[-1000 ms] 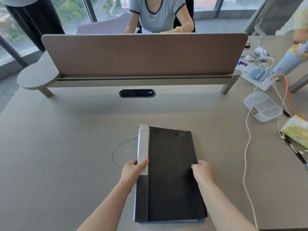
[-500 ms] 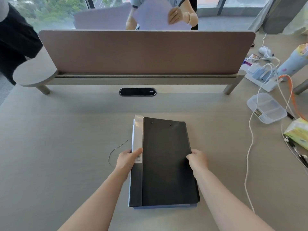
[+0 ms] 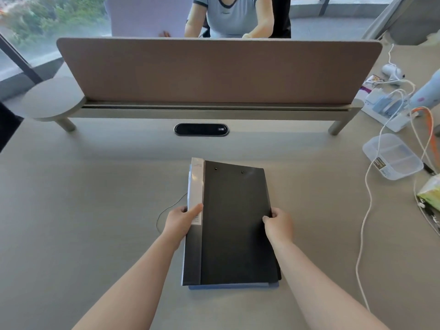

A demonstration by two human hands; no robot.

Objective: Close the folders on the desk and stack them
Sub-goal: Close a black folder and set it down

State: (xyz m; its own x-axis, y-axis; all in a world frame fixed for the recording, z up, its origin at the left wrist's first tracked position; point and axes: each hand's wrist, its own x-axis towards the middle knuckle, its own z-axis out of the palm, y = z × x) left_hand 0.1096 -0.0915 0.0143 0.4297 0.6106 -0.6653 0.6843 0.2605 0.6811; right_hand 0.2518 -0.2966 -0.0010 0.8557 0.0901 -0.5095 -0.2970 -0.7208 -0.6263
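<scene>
A closed black folder [image 3: 234, 225] with a pale spine label lies on top of a blue folder [image 3: 233, 286], whose edge shows only along the near and left sides. The stack rests flat on the grey desk [image 3: 83, 210], in the middle. My left hand [image 3: 182, 219] grips the stack's left spine edge, thumb on the label. My right hand [image 3: 278, 223] holds the right edge, fingers curled over it.
A brown divider screen [image 3: 219, 70] crosses the desk's far side, with a person seated behind it. At the right lie a clear plastic box [image 3: 392, 157], white cables [image 3: 364, 210], a power strip [image 3: 388, 110] and a green tissue pack [image 3: 431, 195]. A thin wire [image 3: 166, 210] lies left of the stack.
Both hands keep their grip on the folder stack, which has slid slightly away from me. The person behind the screen has moved a sheet of paper to the left.
</scene>
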